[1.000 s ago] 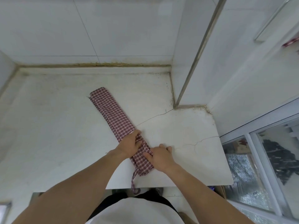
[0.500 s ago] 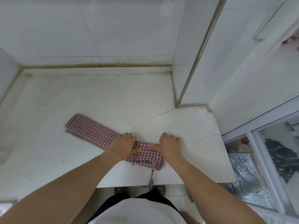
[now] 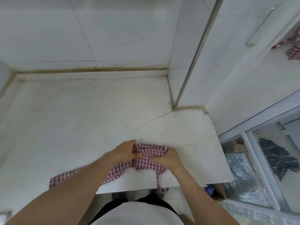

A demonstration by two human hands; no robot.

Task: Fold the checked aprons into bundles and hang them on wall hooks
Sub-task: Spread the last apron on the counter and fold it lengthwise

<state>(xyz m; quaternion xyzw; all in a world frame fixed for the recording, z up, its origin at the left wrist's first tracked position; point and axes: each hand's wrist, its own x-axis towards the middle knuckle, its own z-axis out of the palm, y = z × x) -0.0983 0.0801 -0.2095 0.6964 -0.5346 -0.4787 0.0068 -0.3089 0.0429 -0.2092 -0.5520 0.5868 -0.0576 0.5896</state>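
The apron (image 3: pixel 146 157) lies near the front edge of the counter (image 3: pixel 81 119), its right end rolled into a bundle, its tail trailing left under the forearm. A strap (image 3: pixel 158 181) hangs over the edge. The left hand (image 3: pixel 125 151) and the right hand (image 3: pixel 168 157) both grip the bundle. Another apron (image 3: pixel 292 49) hangs on the wall at far right.

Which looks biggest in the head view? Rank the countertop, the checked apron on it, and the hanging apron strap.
1. Countertop
2. Checked apron, gripped by left hand and right hand
3. Apron strap, off the counter edge
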